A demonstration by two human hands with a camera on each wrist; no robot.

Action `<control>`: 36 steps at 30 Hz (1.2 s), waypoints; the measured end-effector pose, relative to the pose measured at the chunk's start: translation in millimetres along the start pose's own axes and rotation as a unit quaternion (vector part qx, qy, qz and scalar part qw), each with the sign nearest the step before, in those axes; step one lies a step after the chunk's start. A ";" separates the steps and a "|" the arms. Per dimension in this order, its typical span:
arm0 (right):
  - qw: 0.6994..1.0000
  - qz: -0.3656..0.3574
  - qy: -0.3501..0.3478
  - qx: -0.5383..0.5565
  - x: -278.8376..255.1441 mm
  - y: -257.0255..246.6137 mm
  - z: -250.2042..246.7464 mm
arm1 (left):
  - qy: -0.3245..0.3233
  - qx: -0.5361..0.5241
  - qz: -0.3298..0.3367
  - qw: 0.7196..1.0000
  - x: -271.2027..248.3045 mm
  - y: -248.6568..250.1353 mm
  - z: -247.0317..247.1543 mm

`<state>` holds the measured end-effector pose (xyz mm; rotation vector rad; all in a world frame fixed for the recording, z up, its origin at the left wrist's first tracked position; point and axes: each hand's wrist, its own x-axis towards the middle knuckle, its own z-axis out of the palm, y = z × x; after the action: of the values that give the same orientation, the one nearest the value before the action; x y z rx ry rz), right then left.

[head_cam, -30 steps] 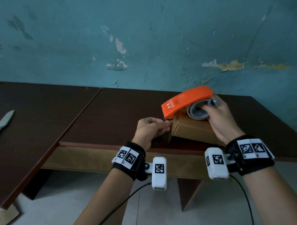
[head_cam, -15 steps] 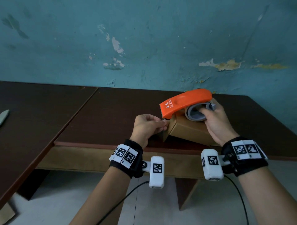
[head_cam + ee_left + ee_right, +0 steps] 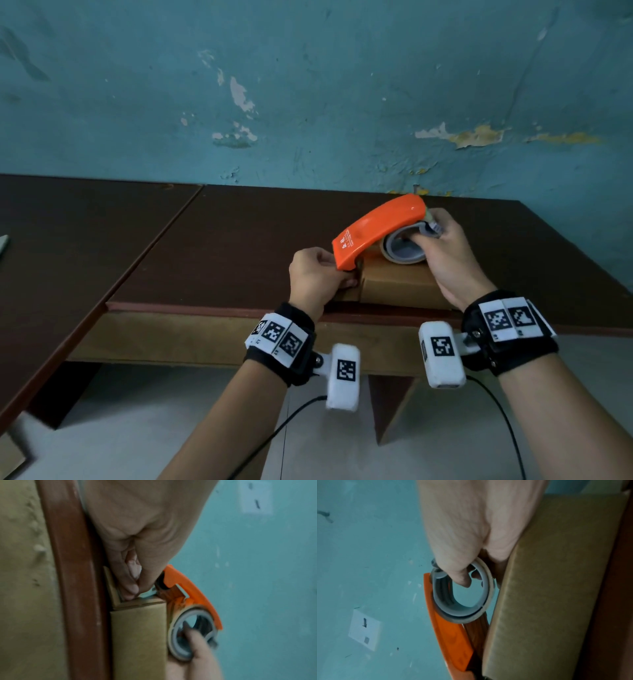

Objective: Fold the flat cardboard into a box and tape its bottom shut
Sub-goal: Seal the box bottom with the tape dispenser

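A brown cardboard box [image 3: 400, 289] [image 3: 139, 632] [image 3: 553, 588] lies on the dark table [image 3: 239, 246] near its front edge. On top of it rests an orange tape dispenser [image 3: 376, 228] [image 3: 193, 592] [image 3: 452, 639] with a grey roll core [image 3: 402, 251] [image 3: 462, 595]. My right hand [image 3: 445, 253] [image 3: 471, 534] grips the dispenser, fingers hooked through the core. My left hand [image 3: 317, 277] [image 3: 137, 547] pinches at the box's left end, just under the dispenser's front tip; what is between its fingertips is hidden.
A second dark table [image 3: 61, 246] adjoins on the left, with a pale object [image 3: 2, 241] at its far left edge. A peeling teal wall [image 3: 308, 85] stands directly behind. A wall socket plate [image 3: 364, 630] shows in the wrist views. Floor lies below the table edge.
The box and dispenser have swung so the box sits flatter and squarer to the table edge. Both hands keep their holds; the dispenser's tip stays at the left end.
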<state>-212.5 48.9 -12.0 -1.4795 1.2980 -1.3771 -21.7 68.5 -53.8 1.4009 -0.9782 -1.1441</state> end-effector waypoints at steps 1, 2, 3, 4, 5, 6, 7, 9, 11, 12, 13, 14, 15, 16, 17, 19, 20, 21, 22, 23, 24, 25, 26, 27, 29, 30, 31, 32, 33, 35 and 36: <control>1.000 0.000 0.003 0.009 0.0 -0.2 0.0 | -0.006 -0.010 -0.011 1.000 1.8 0.3 -1.1; 1.000 0.001 0.005 0.015 0.5 0.2 -0.6 | -0.017 -0.020 -0.020 0.999 3.5 1.3 -2.2; 1.000 0.002 0.007 0.022 1.1 0.6 -1.3 | -0.029 -0.029 -0.025 0.999 5.1 2.1 -3.3; 0.999 0.003 0.010 0.031 1.8 1.0 -1.7 | -0.038 -0.035 -0.030 0.998 6.5 2.5 -4.2; 0.999 0.004 0.014 0.045 2.0 1.4 -2.2 | -0.043 -0.040 -0.035 0.998 6.9 2.9 -5.0; 0.998 0.006 0.019 0.061 2.5 2.1 -3.0 | -0.046 -0.045 -0.042 0.997 7.0 3.4 -5.1; 0.997 0.009 0.024 0.076 2.8 2.7 -4.1 | -0.048 -0.047 -0.048 0.997 8.0 4.2 -5.7; 0.995 0.016 0.028 0.091 2.3 2.5 -4.9 | -0.054 -0.044 -0.056 0.996 9.6 6.0 -8.0; 0.995 0.015 0.029 0.094 1.2 1.9 -5.1 | -0.060 -0.035 -0.058 0.996 10.3 8.1 -10.4; 0.995 0.014 0.031 0.094 0.7 2.0 -5.1 | -0.061 -0.030 -0.059 0.996 10.3 8.8 -10.7; 0.995 0.014 0.033 0.094 -0.1 1.6 -5.0 | -0.060 -0.026 -0.059 0.996 9.4 9.2 -10.9; 0.995 0.014 0.035 0.094 -0.5 1.1 -4.8 | -0.058 -0.022 -0.059 0.996 8.6 9.3 -10.9; 0.995 0.015 0.037 0.096 -0.4 0.9 -4.7 | -0.053 -0.017 -0.056 0.997 7.8 8.9 -10.5; 0.994 0.015 0.039 0.098 -0.3 0.4 -4.5 | -0.046 -0.012 -0.049 0.998 6.8 8.7 -9.5; 0.994 0.016 0.041 0.099 -0.1 0.0 -4.2 | -0.038 -0.007 -0.041 0.998 6.0 8.2 -8.6; 0.994 0.017 0.042 0.103 0.2 0.4 -3.8 | -0.025 0.002 -0.025 0.999 4.5 6.9 -5.7; 0.993 0.017 0.043 0.104 0.2 0.5 -3.6 | -0.019 0.002 -0.021 1.000 3.9 6.2 -4.0; 0.993 0.017 0.044 0.104 0.1 0.2 -3.6 | -0.016 -0.001 -0.019 1.000 2.8 5.9 -2.5; 0.993 0.018 0.045 0.104 -0.1 0.0 -3.2 | -0.012 -0.004 -0.018 1.000 2.3 5.5 -1.4; 0.993 0.019 0.045 0.104 -0.2 -0.3 -3.1 | -0.008 -0.002 -0.017 1.000 2.1 5.0 -0.7; 0.993 0.020 0.045 0.105 -0.3 -0.3 -2.8 | -0.003 0.010 -0.013 1.000 2.1 4.3 0.0; 0.993 0.020 0.045 0.105 -0.2 0.0 -2.7 | 0.005 0.033 -0.003 0.999 2.7 3.0 0.0; 0.993 0.021 0.044 0.105 -0.2 0.1 -2.7 | 0.015 0.065 0.009 0.998 2.9 2.2 -0.3; 0.993 0.021 0.044 0.106 0.2 0.4 -3.0 | 0.025 0.103 0.024 0.994 2.9 1.7 -1.3; 0.993 0.023 0.042 0.110 0.4 0.2 -3.8 | 0.050 0.191 0.058 0.979 3.6 1.0 -5.3; 0.993 0.024 0.042 0.111 0.6 -0.1 -4.1 | 0.057 0.226 0.070 0.970 4.7 0.6 -7.7; 0.993 0.023 0.043 0.112 0.7 -0.3 -4.2 | 0.057 0.242 0.077 0.966 5.9 0.1 -9.7; 0.993 0.022 0.043 0.111 0.7 -0.4 -4.2 | 0.054 0.243 0.082 0.965 7.0 -0.7 -11.2; 0.993 0.022 0.043 0.110 0.7 -0.5 -4.4 | 0.049 0.242 0.090 0.965 7.5 -1.2 -12.0; 0.993 0.022 0.039 0.108 0.8 0.3 -4.5 | 0.037 0.263 0.121 0.956 6.8 -2.6 -11.5; 0.993 0.022 0.037 0.106 0.8 0.5 -4.6 | 0.029 0.288 0.141 0.947 6.0 -3.3 -10.4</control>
<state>-217.2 48.6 -11.5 -1.2602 1.1818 -1.5030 -10.3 65.4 -57.8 1.6639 -1.4927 -0.6171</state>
